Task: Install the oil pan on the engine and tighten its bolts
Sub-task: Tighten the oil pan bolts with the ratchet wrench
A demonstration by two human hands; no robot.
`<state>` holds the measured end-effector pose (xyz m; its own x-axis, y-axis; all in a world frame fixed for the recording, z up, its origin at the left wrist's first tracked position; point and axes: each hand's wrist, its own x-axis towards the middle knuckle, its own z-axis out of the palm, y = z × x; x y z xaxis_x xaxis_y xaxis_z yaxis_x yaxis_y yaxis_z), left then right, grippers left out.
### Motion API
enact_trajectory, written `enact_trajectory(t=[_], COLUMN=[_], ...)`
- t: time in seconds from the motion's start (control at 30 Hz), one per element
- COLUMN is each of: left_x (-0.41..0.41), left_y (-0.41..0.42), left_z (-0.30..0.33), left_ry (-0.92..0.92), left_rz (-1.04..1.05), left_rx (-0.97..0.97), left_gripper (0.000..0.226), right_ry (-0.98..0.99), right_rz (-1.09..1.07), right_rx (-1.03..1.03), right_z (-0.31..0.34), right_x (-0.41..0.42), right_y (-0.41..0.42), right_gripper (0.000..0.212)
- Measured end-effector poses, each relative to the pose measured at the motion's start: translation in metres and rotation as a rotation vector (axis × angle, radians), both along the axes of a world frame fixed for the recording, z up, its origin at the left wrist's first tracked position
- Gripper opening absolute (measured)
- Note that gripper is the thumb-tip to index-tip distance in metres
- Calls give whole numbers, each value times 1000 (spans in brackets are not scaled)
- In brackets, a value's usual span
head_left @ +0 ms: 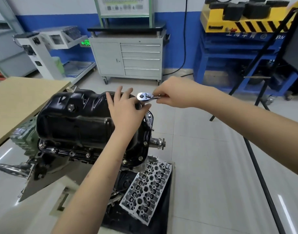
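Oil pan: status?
Right hand grips chrome ratchet wrench; left hand steadies its extension. Black steel oil pan seated on engine, flange bolts in. Nothing obstructing.

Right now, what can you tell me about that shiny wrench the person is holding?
The ratchet wrench looks like polished chrome metal, with a rounded head bearing a dark centre knob. It lies roughly level above the far flange of the black oil pan. The right hand pinches its handle, hiding most of it; the left hand reaches beneath the head, fingers spread.
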<state>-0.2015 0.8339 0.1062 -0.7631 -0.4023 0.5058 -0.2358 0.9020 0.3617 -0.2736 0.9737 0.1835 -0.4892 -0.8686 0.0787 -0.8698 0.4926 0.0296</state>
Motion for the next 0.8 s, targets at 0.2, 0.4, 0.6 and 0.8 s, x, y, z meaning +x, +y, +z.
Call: enact_trajectory(t=[0.2, 0.4, 0.6, 0.8], left_x=[7, 9, 7, 7], left_y=[-9, -9, -7, -12], left_z=[4, 3, 1, 1], left_ry=[-66, -9, 9, 43], left_rz=[-153, -175, -141, -164], left_rx=[28, 58, 26, 73], left_gripper=[28, 20, 22, 28], right_ry=[2, 21, -88, -7], right_rz=[111, 121, 148, -25], right_rx=[111, 114, -9, -58], right_z=[6, 6, -9, -10], right_x=[-12, -18, -1, -2], right_y=[-5, -12, -26, -35], right_gripper=[24, 25, 33, 33])
